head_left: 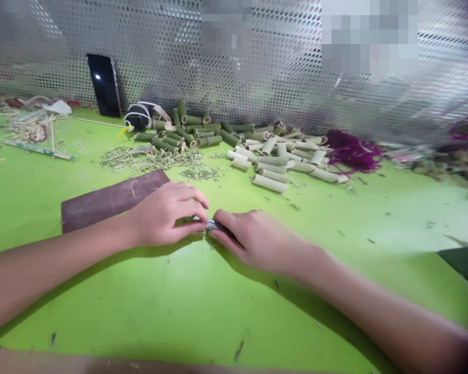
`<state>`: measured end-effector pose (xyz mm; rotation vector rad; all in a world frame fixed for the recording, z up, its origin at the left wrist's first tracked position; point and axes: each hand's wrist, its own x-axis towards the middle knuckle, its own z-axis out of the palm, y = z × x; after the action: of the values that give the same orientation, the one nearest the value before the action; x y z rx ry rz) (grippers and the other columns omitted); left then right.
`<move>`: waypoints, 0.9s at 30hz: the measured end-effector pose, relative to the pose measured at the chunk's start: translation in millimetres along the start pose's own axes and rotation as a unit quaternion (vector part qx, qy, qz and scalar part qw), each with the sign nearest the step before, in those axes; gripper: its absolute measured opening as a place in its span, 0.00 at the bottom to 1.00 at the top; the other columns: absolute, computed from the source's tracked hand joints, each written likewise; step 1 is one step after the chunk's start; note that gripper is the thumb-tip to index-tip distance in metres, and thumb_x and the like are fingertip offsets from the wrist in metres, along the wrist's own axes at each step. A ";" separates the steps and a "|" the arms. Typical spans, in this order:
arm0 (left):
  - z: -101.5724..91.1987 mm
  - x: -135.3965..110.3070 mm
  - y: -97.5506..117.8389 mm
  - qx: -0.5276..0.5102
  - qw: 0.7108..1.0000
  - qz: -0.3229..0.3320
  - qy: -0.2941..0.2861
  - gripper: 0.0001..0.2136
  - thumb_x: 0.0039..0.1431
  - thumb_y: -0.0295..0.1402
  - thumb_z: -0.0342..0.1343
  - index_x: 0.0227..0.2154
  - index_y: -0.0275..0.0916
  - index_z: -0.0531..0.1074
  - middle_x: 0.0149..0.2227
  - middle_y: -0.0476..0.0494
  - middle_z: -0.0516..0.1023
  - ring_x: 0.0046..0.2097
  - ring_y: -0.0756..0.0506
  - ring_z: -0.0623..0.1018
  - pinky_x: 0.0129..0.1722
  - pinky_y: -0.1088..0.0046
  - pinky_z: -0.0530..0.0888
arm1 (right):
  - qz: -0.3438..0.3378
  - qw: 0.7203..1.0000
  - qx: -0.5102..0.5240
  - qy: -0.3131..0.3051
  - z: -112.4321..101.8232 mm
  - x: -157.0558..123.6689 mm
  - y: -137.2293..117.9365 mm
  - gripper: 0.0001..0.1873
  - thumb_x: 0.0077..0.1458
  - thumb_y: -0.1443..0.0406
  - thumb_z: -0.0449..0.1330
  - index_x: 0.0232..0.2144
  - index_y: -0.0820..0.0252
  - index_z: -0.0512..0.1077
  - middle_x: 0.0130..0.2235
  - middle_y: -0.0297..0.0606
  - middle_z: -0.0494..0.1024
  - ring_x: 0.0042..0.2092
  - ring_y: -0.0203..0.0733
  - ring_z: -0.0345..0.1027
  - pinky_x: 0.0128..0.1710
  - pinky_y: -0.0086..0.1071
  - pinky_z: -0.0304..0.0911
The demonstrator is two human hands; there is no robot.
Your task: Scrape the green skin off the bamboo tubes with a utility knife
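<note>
My right hand (249, 231) is wrapped round the grey handle of a small knife (211, 225), whose narrow metal end points left toward my other hand. My left hand (175, 213) has its fingers curled, thumb and fingertips pinched together beside the metal tip. Whatever small piece sits between those fingertips is mostly hidden; a pale sliver shows below them. Both hands rest low over the green table (171, 311). Behind my left wrist lies a brown sheet that looks like sandpaper (113, 200), partly covered by the hand.
Behind the hands are green bamboo tubes (171, 140), pale peeled tubes (271, 182) and a heap of shavings (140, 158). Purple string (353, 150) lies right of them. A phone (103, 85) leans on the perforated metal screen (152, 57), near a white-corded black object (138, 117).
</note>
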<state>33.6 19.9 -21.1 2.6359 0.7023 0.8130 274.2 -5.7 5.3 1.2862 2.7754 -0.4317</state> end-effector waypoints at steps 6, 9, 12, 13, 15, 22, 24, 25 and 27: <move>-1.5 1.1 8.7 -0.002 0.997 0.050 0.062 0.07 0.71 0.34 0.57 0.36 0.41 0.76 0.38 0.46 0.84 0.42 0.45 0.80 0.46 0.66 0.70 | 0.008 1.000 0.004 -0.010 0.6 -0.2 0.2 0.18 0.74 0.56 0.46 0.36 0.57 0.68 0.26 0.34 0.75 0.22 0.36 0.62 0.25 0.32 0.48; -4.8 2.0 7.4 0.013 0.994 0.008 0.113 0.06 0.71 0.32 0.56 0.37 0.41 0.76 0.35 0.48 0.83 0.39 0.46 0.80 0.43 0.67 0.71 | 0.007 1.000 0.014 -0.012 0.9 -0.3 0.7 0.18 0.74 0.56 0.46 0.37 0.57 0.68 0.26 0.33 0.75 0.22 0.36 0.62 0.24 0.31 0.48; -8.9 1.6 -2.0 0.054 0.987 -0.078 0.129 0.07 0.70 0.37 0.56 0.41 0.41 0.77 0.34 0.48 0.84 0.36 0.45 0.80 0.41 0.66 0.71 | 0.011 1.000 0.010 -0.011 0.6 -0.6 0.8 0.17 0.74 0.56 0.46 0.36 0.57 0.67 0.26 0.33 0.74 0.22 0.36 0.62 0.24 0.31 0.48; -10.0 1.3 -5.6 0.060 0.985 -0.103 0.125 0.09 0.70 0.39 0.55 0.42 0.41 0.78 0.33 0.48 0.84 0.34 0.45 0.80 0.40 0.65 0.71 | 0.011 1.000 0.008 -0.010 0.4 -0.6 0.7 0.17 0.74 0.56 0.46 0.36 0.57 0.67 0.25 0.33 0.74 0.22 0.36 0.62 0.24 0.31 0.49; -11.4 0.4 -11.3 0.071 0.980 -0.133 0.130 0.12 0.71 0.41 0.54 0.38 0.42 0.79 0.30 0.49 0.83 0.32 0.45 0.79 0.38 0.65 0.71 | 0.010 1.000 0.009 -0.010 0.3 -0.7 0.8 0.17 0.74 0.56 0.46 0.36 0.57 0.67 0.25 0.33 0.74 0.22 0.36 0.62 0.24 0.31 0.49; -8.3 -0.6 -4.0 0.060 0.987 -0.100 0.114 0.09 0.68 0.37 0.55 0.40 0.39 0.77 0.35 0.46 0.82 0.37 0.44 0.80 0.41 0.66 0.74 | 0.008 1.000 0.010 -0.006 1.1 -0.5 0.3 0.17 0.74 0.56 0.46 0.36 0.56 0.66 0.25 0.32 0.74 0.22 0.36 0.61 0.23 0.30 0.47; -7.4 -0.7 -1.0 0.037 0.993 -0.085 0.076 0.11 0.67 0.40 0.55 0.42 0.38 0.76 0.40 0.42 0.82 0.43 0.42 0.81 0.44 0.65 0.75 | 0.010 1.000 0.007 -0.007 0.8 -1.0 -0.9 0.16 0.74 0.56 0.47 0.35 0.56 0.66 0.25 0.32 0.73 0.22 0.36 0.61 0.23 0.30 0.47; -6.9 -0.8 -0.3 0.027 0.995 -0.080 0.053 0.13 0.67 0.43 0.56 0.43 0.38 0.76 0.44 0.40 0.82 0.46 0.40 0.81 0.46 0.64 0.75 | 0.012 1.000 0.003 -0.005 0.6 -1.5 -1.6 0.16 0.74 0.56 0.47 0.35 0.56 0.66 0.25 0.31 0.73 0.22 0.36 0.61 0.23 0.30 0.47; -5.2 -1.1 -0.7 0.017 0.997 -0.070 0.004 0.21 0.63 0.49 0.60 0.48 0.37 0.75 0.51 0.37 0.81 0.52 0.37 0.79 0.52 0.59 0.75 | 0.015 1.000 -0.009 -0.002 0.3 -2.3 -3.1 0.16 0.74 0.56 0.48 0.36 0.56 0.66 0.24 0.31 0.72 0.21 0.36 0.60 0.23 0.30 0.46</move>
<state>29.5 20.6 -17.7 2.5804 0.8977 0.7777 273.3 -9.4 6.1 1.3207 2.7461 -0.4072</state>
